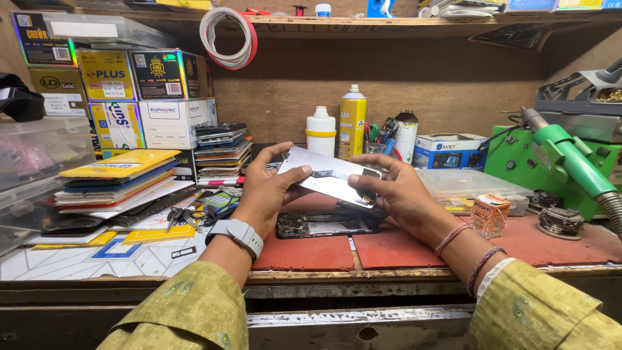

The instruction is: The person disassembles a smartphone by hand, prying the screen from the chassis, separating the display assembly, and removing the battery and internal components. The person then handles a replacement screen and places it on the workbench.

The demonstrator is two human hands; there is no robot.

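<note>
Silvery phone back panel (334, 178) is held up over the red mat (395, 249), long axis running left-right; it's pinched at both ends, left hand (265, 188) and right hand (395, 191) equally close. Opened phone body (327, 225) is lying directly beneath.

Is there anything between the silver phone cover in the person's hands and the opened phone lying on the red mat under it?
Nothing visible. Left hand and right hand hold the silver back cover by its ends, in the air above the opened phone on the red mat. Only open space lies between them.
</note>
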